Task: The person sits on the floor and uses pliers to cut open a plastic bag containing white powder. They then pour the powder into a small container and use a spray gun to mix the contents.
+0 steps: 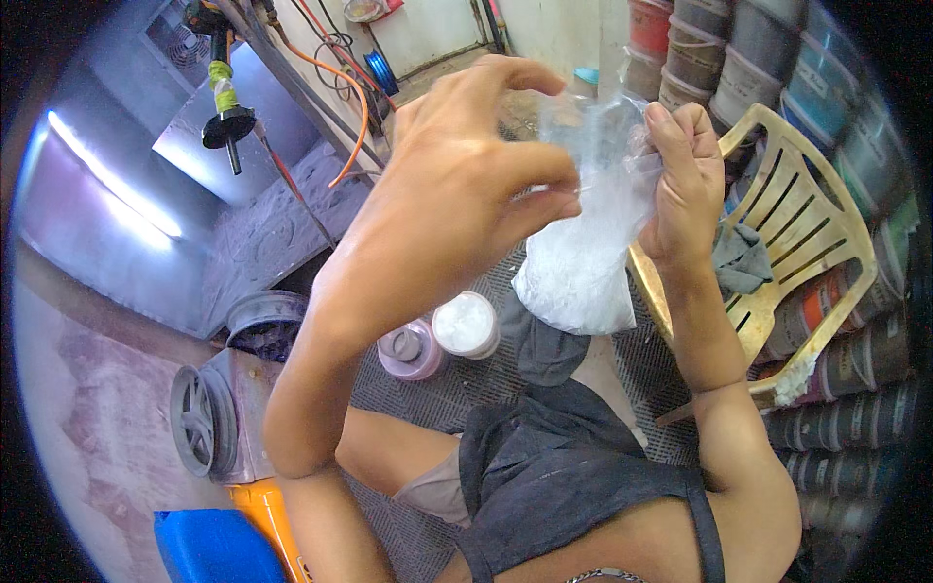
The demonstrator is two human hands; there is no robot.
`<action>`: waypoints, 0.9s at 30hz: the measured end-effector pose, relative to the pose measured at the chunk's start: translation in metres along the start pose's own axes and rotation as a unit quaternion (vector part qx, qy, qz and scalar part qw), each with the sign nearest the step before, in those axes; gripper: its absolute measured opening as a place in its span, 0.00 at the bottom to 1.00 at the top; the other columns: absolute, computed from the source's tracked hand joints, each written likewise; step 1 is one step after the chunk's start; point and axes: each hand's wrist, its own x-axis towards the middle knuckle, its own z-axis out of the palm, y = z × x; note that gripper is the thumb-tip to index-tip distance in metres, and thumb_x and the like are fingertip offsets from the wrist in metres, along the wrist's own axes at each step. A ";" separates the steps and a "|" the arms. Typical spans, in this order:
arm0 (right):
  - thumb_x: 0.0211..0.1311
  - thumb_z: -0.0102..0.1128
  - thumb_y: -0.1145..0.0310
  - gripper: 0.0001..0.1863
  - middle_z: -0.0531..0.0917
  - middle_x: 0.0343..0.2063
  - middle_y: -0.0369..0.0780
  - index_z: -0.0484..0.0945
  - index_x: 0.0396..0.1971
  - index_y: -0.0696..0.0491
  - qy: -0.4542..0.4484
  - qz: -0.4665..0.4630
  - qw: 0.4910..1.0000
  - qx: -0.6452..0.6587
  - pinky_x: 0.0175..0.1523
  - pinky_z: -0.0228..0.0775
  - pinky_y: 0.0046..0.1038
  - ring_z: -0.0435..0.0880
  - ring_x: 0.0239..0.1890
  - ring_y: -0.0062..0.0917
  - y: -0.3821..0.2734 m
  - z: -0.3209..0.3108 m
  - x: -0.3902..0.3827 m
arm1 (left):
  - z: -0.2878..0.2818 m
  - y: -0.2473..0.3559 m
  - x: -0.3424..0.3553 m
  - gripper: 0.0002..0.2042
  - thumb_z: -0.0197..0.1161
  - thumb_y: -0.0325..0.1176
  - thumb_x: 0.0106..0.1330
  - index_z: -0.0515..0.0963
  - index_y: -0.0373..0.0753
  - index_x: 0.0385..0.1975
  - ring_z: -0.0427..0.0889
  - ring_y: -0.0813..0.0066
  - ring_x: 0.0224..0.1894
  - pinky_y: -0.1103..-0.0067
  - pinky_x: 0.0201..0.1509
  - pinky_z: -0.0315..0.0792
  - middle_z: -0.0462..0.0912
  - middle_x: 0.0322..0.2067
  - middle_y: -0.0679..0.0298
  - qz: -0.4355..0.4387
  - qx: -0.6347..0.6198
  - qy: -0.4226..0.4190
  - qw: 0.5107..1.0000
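My right hand (683,180) is closed on the upper right corner of a clear plastic bag (583,253), pinching it between thumb and fingers. White powder fills the lower part of the bag, which hangs tilted in the air. At the left of the bag's upper part, my left hand (476,155) is open, with thumb and forefinger curved and well apart. Some of its other fingers are hidden behind the hand. Below on the dark mat stand a tub of white powder (465,325) and a pinkish tub (409,351) with a grey round piece on top.
A cream plastic chair (807,209) with a grey cloth (742,258) is at the right, before stacked buckets (758,58). At the left are wheel rims (206,423), a blue container (214,547) and an orange one (264,515). A tool (228,121) hangs at upper left.
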 end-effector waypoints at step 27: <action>0.62 0.67 0.65 0.15 0.79 0.29 0.34 0.77 0.41 0.59 -0.210 -0.005 0.941 -0.266 0.41 0.68 0.21 0.76 0.35 0.15 0.062 -0.052 -0.037 | -0.015 -0.020 -0.091 0.05 0.64 0.26 0.61 0.79 0.33 0.34 0.82 0.66 0.44 0.76 0.45 0.75 0.81 0.47 0.55 -0.238 -0.156 0.012 0.959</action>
